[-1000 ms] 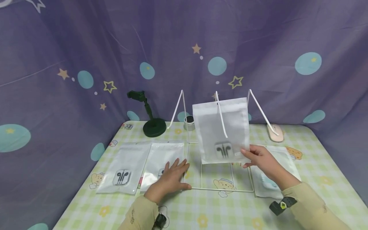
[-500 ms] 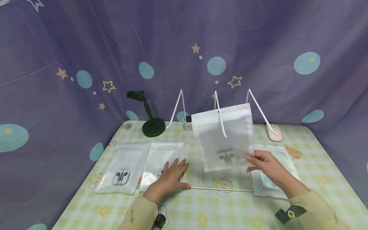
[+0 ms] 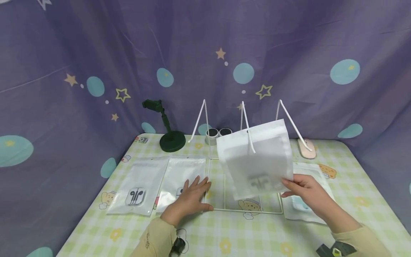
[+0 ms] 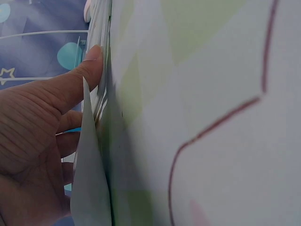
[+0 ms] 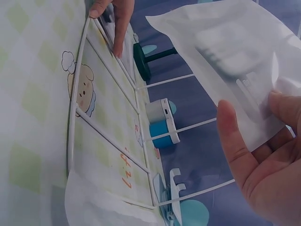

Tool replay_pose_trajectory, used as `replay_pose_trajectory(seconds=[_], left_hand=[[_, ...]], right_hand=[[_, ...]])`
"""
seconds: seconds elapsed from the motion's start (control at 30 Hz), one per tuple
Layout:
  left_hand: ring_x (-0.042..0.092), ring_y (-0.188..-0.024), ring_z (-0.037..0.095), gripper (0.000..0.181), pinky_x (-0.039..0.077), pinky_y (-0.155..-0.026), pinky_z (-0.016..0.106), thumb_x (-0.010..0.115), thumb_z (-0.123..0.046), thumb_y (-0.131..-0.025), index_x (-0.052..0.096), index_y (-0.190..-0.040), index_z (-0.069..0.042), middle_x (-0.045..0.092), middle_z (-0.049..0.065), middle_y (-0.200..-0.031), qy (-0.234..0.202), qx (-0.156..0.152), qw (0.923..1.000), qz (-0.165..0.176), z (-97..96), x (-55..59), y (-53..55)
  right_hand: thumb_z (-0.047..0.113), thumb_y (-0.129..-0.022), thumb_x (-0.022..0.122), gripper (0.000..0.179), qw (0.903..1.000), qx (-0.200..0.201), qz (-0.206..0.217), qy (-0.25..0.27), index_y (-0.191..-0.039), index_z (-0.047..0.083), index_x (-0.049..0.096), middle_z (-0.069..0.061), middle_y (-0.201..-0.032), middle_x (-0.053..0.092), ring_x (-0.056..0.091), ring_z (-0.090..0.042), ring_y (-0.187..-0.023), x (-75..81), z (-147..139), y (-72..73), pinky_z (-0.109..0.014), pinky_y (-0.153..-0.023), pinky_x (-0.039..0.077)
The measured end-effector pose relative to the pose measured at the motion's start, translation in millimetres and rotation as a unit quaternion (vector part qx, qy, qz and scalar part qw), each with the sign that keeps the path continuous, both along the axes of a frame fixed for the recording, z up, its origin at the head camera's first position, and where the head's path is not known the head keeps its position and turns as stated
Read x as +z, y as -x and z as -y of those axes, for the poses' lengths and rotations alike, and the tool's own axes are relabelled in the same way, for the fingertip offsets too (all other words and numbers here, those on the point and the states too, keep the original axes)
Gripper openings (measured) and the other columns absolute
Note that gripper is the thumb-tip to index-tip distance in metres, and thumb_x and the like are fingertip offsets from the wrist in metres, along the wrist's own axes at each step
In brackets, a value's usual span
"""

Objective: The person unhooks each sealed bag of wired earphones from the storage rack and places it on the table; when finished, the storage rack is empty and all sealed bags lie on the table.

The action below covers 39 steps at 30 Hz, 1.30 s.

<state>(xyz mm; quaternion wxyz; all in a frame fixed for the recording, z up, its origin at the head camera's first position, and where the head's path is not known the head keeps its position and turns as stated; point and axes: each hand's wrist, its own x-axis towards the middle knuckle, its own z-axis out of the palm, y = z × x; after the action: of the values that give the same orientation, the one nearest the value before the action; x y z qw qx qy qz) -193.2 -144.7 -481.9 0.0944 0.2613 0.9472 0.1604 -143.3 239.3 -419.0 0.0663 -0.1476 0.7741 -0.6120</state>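
A white zip-lock bag point(image 3: 253, 160), with an earphone picture faintly showing through it, hangs by its top hole on the middle prong point(image 3: 246, 119) of a white wire display rack point(image 3: 245, 211). My right hand point(image 3: 306, 191) pinches the bag's lower right corner between thumb and fingers, holding it tilted outward. In the right wrist view that thumb lies on the bag's face. My left hand point(image 3: 191, 198) rests with spread fingers on the left side of the rack's base. Beneath it lies a second bag point(image 3: 184, 169), partly covered by the hand.
Another earphone bag point(image 3: 136, 196) lies at the far left. A bag with light-blue contents point(image 3: 305, 205) lies right of the rack. Behind stand a dark green stand point(image 3: 172, 141), two small round containers point(image 3: 212, 137) and a pink mouse point(image 3: 307, 149). A purple curtain point(image 3: 289, 43) hangs at the back.
My right hand has moved right, down and closer, swinging the bag's lower edge outward and tilting it more on the prong. The left hand has stayed in place.
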Motion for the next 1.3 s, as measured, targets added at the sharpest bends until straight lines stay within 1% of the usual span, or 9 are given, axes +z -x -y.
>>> replay_pose_trajectory(seconds=[0.23, 0.37, 0.5, 0.8, 0.9, 1.07, 1.17, 1.23, 1.3], left_hand=[[0.017, -0.146, 0.039, 0.087, 0.007, -0.11, 0.067, 0.076, -0.05, -0.079, 0.043, -0.148, -0.008, 0.031, 0.011, -0.157, 0.0, 0.004, 0.9999, 0.01, -1.3, 1.8, 0.2], [0.017, -0.145, 0.04, 0.087, 0.007, -0.11, 0.068, 0.077, -0.049, -0.079, 0.043, -0.148, -0.007, 0.031, 0.012, -0.157, -0.005, 0.005, 0.9999, 0.01, -0.9, 2.2, -0.1], [0.017, -0.146, 0.039, 0.088, 0.006, -0.11, 0.068, 0.076, -0.05, -0.079, 0.042, -0.148, -0.008, 0.031, 0.011, -0.157, -0.009, 0.003, 0.9999, 0.009, -0.9, 1.4, 0.1], [0.017, -0.146, 0.039, 0.087, 0.007, -0.11, 0.068, 0.076, -0.05, -0.08, 0.042, -0.148, -0.008, 0.031, 0.011, -0.157, -0.008, 0.001, 0.9999, 0.008, -0.9, 0.7, 0.3], [0.017, -0.146, 0.039, 0.087, 0.007, -0.11, 0.067, 0.076, -0.05, -0.079, 0.042, -0.148, -0.009, 0.03, 0.011, -0.157, -0.006, 0.003, 0.9999, 0.01, -1.2, -0.6, 0.5], [0.017, -0.146, 0.039, 0.088, 0.006, -0.11, 0.067, 0.077, -0.05, -0.078, 0.043, -0.148, -0.009, 0.031, 0.011, -0.157, -0.007, 0.008, 0.9999, 0.013, -1.6, -1.0, 0.0], [0.017, -0.146, 0.039, 0.088, 0.007, -0.11, 0.067, 0.076, -0.051, -0.078, 0.043, -0.148, -0.009, 0.031, 0.011, -0.156, -0.005, 0.007, 0.9999, 0.009, -1.5, -1.4, 0.7], [0.017, -0.146, 0.039, 0.088, 0.007, -0.11, 0.067, 0.076, -0.052, -0.078, 0.043, -0.148, -0.009, 0.031, 0.011, -0.157, -0.003, 0.005, 1.0, 0.007, -1.3, -2.1, 1.5], [0.017, -0.146, 0.039, 0.089, 0.007, -0.11, 0.067, 0.076, -0.053, -0.078, 0.042, -0.148, -0.009, 0.031, 0.011, -0.157, -0.002, 0.004, 1.0, 0.006, -1.1, -2.9, 2.2]], right_hand=[[0.008, -0.101, 0.051, 0.028, 0.9996, 0.015, -0.023, -0.004, -0.123, -0.006, 0.064, 0.016, -0.115, 0.066, 0.068, -0.012, -0.095, 4.4, -9, -11.3, -0.04, -0.075, 0.057], [0.006, -0.101, 0.051, 0.026, 0.999, 0.016, -0.037, -0.017, -0.12, 0.0, 0.068, 0.017, -0.112, 0.066, 0.07, -0.02, -0.086, 6.3, -14, -18.8, -0.032, -0.076, 0.056], [-0.001, -0.1, 0.05, 0.028, 0.9973, 0.019, -0.071, -0.012, -0.118, 0.003, 0.07, 0.015, -0.113, 0.067, 0.071, -0.019, -0.084, 8.1, -19, -26.6, -0.029, -0.075, 0.056], [-0.016, -0.095, 0.046, 0.032, 0.9904, 0.034, -0.133, 0.011, -0.111, -0.002, 0.07, 0.005, -0.113, 0.07, 0.071, -0.018, -0.087, 10.3, -35, -43.0, -0.024, -0.078, 0.054], [-0.016, -0.095, 0.045, 0.034, 0.9916, 0.022, -0.127, 0.005, -0.114, -0.002, 0.069, 0.006, -0.116, 0.07, 0.071, -0.016, -0.088, 12.9, -43, -50.9, -0.022, -0.079, 0.053], [-0.015, -0.096, 0.044, 0.031, 0.9902, -0.037, -0.133, -0.025, -0.11, -0.003, 0.069, 0.006, -0.108, 0.071, 0.071, -0.016, -0.084, 18.8, -61, -65.5, -0.015, -0.081, 0.048], [-0.019, -0.095, 0.041, 0.032, 0.9844, -0.055, -0.167, 0.012, -0.109, -0.006, 0.066, 0.001, -0.105, 0.071, 0.071, -0.016, -0.086, 22.4, -73, -71.2, -0.015, -0.082, 0.048], [-0.023, -0.094, 0.036, 0.033, 0.9747, -0.03, -0.204, 0.087, -0.111, -0.014, 0.062, -0.007, -0.111, 0.069, 0.07, -0.019, -0.092, 22.5, -82, -70.2, -0.02, -0.083, 0.051], [-0.026, -0.094, 0.03, 0.035, 0.9586, 0.005, -0.231, 0.167, -0.115, -0.02, 0.056, -0.013, -0.118, 0.066, 0.068, -0.02, -0.1, 21.8, -93, -67.3, -0.025, -0.082, 0.054]])
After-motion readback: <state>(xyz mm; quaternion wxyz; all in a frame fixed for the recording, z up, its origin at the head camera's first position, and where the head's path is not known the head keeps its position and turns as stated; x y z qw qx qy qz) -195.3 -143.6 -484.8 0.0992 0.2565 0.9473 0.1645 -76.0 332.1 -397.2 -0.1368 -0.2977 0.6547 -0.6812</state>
